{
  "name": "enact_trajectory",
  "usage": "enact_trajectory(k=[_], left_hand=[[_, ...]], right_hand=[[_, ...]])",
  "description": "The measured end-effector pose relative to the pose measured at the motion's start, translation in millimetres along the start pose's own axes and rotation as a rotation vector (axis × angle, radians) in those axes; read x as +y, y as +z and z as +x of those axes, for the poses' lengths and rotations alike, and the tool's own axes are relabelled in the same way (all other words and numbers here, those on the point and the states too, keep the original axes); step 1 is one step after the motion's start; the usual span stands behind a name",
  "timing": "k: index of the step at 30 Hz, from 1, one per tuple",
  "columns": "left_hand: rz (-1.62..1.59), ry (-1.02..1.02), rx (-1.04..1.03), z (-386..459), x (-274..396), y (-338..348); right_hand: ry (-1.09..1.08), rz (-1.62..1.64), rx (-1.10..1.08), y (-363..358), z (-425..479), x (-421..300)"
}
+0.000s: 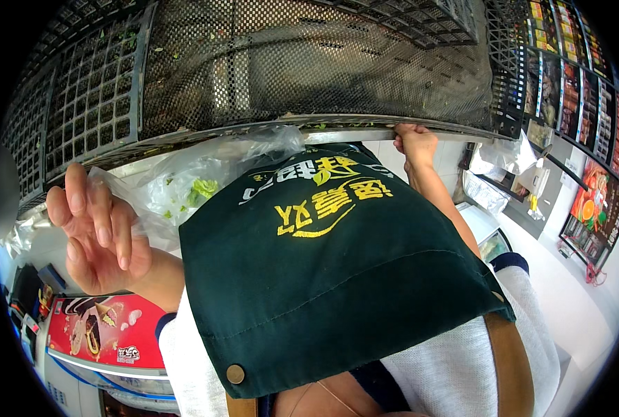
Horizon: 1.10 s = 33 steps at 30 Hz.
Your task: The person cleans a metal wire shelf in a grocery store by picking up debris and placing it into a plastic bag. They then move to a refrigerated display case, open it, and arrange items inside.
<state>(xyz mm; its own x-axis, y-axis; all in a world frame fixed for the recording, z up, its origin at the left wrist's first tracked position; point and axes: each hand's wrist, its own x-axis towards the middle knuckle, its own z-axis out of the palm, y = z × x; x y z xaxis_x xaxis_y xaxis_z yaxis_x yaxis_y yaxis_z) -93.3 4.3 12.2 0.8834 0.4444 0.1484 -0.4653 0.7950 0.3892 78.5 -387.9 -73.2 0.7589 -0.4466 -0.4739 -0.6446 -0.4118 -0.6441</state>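
My left hand (103, 234) is raised at the left, palm up, with its fingers loosely curled and apart. Thin film of a clear plastic bag (155, 180) reaches its fingers, but no firm grip on it shows. Green leaf scraps (202, 192) show in the bag, which hangs along the front of the display rack. My right hand (418, 143) has its fingers curled on the front edge (341, 136) of the rack; the fingertips are partly hidden. Black perforated matting (314, 73) lines the rack before me, with small leaf bits on it.
Black plastic crates (93, 78) stand at the left of the matting, and another crate (434, 21) overhangs its far side. Packaged goods fill shelves (575, 88) at the right. A red-panelled freezer (106, 331) stands at the lower left. My dark green apron (335, 271) bears writing.
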Motion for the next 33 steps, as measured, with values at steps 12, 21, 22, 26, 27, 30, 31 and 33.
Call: enact_trajectory(k=[12, 21, 22, 26, 27, 30, 31, 33], left_hand=[[-0.001, -0.020, -0.029, 2.7, -2.9, -3.6], [-0.017, -0.048, 0.016, -1.9, -6.4, 10.1], [-0.008, -0.034, 0.030, -3.9, -8.0, 16.4], [-0.036, -0.046, -0.227, -2.7, -7.9, 1.3], [-0.035, -0.032, -0.229, -4.9, -6.4, 0.8], [-0.036, 0.000, -0.246, -12.2, -6.9, 8.4], [-0.032, 0.004, -0.248, -14.2, -7.1, 9.7], [-0.029, 0.015, -0.256, -16.9, -9.3, 12.1]], right_hand=[[0.049, 0.170, 0.010, -4.7, -16.4, -0.5], [-0.146, 0.284, -0.739, -4.1, -89.1, -64.2], [-0.200, 0.272, -0.894, 0.4, -94.4, -76.5], [-0.375, 0.158, -1.211, 34.4, -124.9, -106.0], [-0.402, 0.121, -1.254, 47.2, -133.4, -112.9], [-0.801, -0.058, -1.296, 75.7, -151.4, -117.2], [-0.962, -0.151, -1.283, 82.7, -153.9, -116.1], [-1.211, -0.230, -1.206, 88.7, -155.1, -117.9]])
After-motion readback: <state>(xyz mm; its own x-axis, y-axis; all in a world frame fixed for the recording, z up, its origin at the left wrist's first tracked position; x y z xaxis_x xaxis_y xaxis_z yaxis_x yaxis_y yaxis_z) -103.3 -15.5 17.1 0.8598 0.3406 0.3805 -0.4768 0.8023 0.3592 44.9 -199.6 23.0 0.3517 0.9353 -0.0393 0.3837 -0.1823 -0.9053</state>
